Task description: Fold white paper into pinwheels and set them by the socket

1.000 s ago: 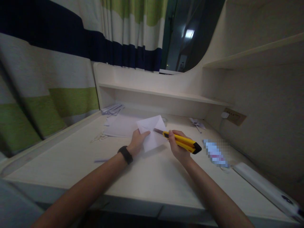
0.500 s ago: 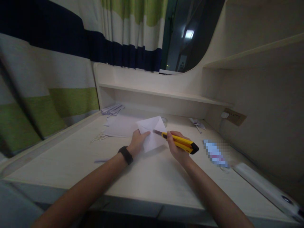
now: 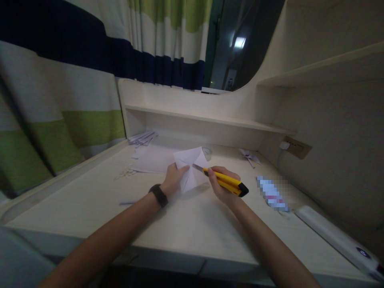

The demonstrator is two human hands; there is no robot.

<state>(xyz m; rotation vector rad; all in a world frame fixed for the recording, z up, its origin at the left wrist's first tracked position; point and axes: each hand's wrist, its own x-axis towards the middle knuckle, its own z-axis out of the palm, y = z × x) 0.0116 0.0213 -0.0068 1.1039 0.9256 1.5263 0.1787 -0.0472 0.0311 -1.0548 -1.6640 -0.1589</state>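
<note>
My left hand (image 3: 175,178), below a dark wristband (image 3: 159,195), grips a creased white square of paper (image 3: 192,182) by its left side, with the thumb lying on its face near the middle. My right hand (image 3: 223,188) is closed around a yellow and black utility knife (image 3: 228,181). Its blade is out and points left, the tip at the centre of the paper where the creases meet. Whether the tip has pierced the sheet I cannot tell. The paper is held tilted above the desk, and my left fingers are hidden behind it.
White sheets (image 3: 154,158) lie behind the paper, with rolled paper sticks (image 3: 142,138) at the back left. A tape roll (image 3: 207,153) sits behind the paper. A paper pinwheel (image 3: 249,156), a blurred-out packet (image 3: 273,194) and a long white device (image 3: 333,236) are on the right.
The utility knife and my right hand have shifted slightly left and down. The blade tip is still at the paper's centre, and my left hand has barely moved.
</note>
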